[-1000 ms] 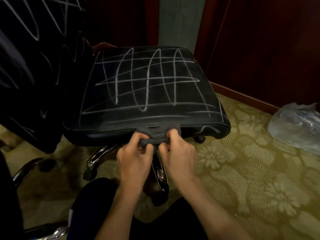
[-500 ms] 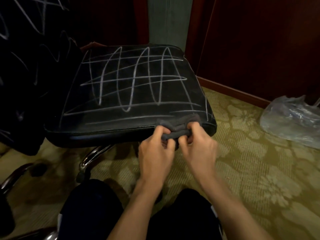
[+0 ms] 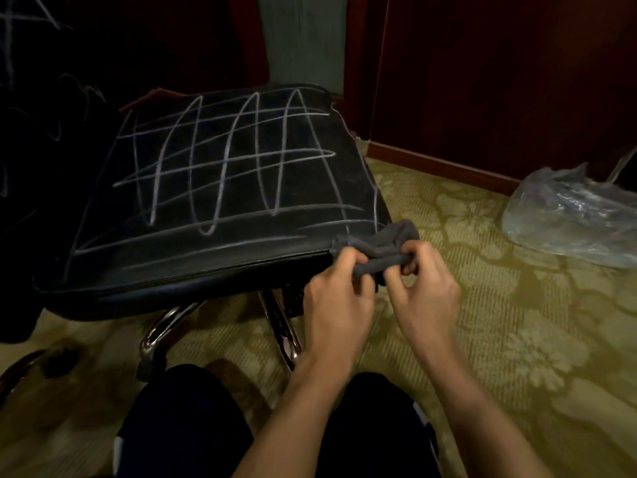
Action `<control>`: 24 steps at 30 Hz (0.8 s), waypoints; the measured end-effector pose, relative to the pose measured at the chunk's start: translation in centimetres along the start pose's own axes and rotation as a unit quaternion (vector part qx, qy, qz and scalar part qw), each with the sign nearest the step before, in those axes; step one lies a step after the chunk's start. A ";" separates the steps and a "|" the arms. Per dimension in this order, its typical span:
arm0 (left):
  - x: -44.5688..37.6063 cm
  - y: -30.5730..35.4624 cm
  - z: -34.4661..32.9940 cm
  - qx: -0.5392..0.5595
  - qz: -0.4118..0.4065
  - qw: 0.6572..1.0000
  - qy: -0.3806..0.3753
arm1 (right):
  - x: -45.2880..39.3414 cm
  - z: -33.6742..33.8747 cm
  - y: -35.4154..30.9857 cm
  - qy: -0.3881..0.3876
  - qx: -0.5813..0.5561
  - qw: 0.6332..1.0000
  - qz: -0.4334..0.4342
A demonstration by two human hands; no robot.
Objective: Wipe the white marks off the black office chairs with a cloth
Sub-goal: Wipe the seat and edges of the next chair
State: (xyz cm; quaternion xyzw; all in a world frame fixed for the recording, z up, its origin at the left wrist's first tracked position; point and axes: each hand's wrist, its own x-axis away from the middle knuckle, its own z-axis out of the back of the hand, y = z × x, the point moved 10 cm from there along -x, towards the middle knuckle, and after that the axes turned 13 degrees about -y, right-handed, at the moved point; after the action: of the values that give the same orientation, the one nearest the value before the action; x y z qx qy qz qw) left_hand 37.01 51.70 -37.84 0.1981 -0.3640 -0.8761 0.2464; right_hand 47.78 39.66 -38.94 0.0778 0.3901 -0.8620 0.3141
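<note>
A black office chair seat (image 3: 220, 188) fills the middle left, crossed by white zigzag and horizontal chalk marks (image 3: 227, 160). A bunched dark grey cloth (image 3: 375, 248) lies at the seat's front right corner. My left hand (image 3: 339, 298) pinches the cloth's left end and my right hand (image 3: 422, 291) pinches its right end, both just in front of the seat edge. The black backrest (image 3: 38, 139) at far left also carries white marks.
The chair's chrome base legs (image 3: 282, 326) stick out under the seat. A crumpled clear plastic bag (image 3: 572, 215) lies on the patterned green carpet at right. Dark wood panels and a skirting board (image 3: 444, 163) close off the back. My dark-trousered knees (image 3: 186, 426) are at the bottom.
Both hands, holding the cloth, have slid right along the seat's front edge from its middle to the right corner. The view has shifted right too.
</note>
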 end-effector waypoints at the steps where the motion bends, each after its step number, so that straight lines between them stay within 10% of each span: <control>1: -0.1 0.2 -0.1 -0.004 -0.004 1.000 0.004 | -0.3 -0.1 0.5 0.002 -0.023 1.000 -0.002; 24: 8.2 -3.7 7.0 -0.044 -0.023 0.997 0.062 | 8.3 -3.5 -5.0 -0.081 -0.196 0.977 0.026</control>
State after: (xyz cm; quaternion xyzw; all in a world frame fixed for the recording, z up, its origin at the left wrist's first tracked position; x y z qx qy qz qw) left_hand 25.68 53.00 -37.33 0.2490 -0.3048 -0.8827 0.2568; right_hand 37.80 40.71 -41.34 -0.0455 0.5228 -0.7638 0.3759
